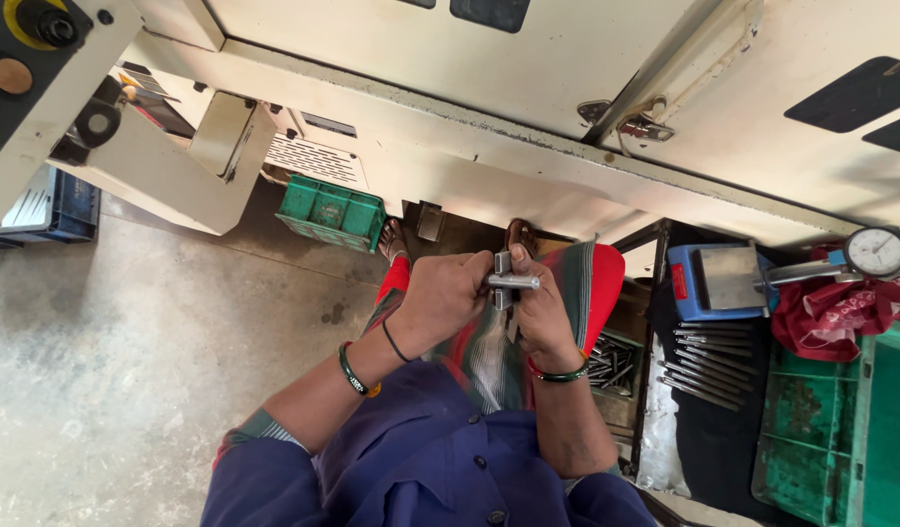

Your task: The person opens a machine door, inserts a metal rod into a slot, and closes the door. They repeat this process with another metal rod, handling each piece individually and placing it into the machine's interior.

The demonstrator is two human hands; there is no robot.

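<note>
A short silver metal rod lies crosswise between both hands, in front of my body. My left hand grips its left end with curled fingers. My right hand holds a small grey metal gauge piece that sits around the rod, thumb pressed on top. Both wrists wear green bangles. My feet in sandals show below the hands on the concrete floor.
A cream machine housing fills the top. A green crate sits on the floor under it. At right, a row of several metal rods lies on a dark mat beside a blue block stand, a dial gauge, a red cloth and a green tray.
</note>
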